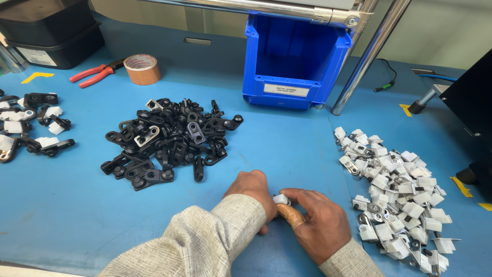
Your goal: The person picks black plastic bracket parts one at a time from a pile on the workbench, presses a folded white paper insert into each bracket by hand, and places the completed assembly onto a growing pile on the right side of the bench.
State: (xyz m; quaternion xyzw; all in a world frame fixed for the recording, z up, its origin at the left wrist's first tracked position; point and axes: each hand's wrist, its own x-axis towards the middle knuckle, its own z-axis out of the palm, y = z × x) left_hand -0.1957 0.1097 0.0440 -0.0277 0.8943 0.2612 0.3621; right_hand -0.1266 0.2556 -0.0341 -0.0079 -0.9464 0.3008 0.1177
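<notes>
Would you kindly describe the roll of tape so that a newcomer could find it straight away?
Start at the blue bin at the back of the blue table and look left, past the pile of black clips. The tape lies flat beside red-handled pliers; it is the only brown, ring-shaped thing there.

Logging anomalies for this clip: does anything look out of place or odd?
Little stands out. A few metal-faced pieces lie mixed into the black clip pile. The right hand has an orange cover on its thumb.

a white rectangular label [286,90] on the blue bin's [271,51] front, another [37,56] on the black box [56,36]
</notes>
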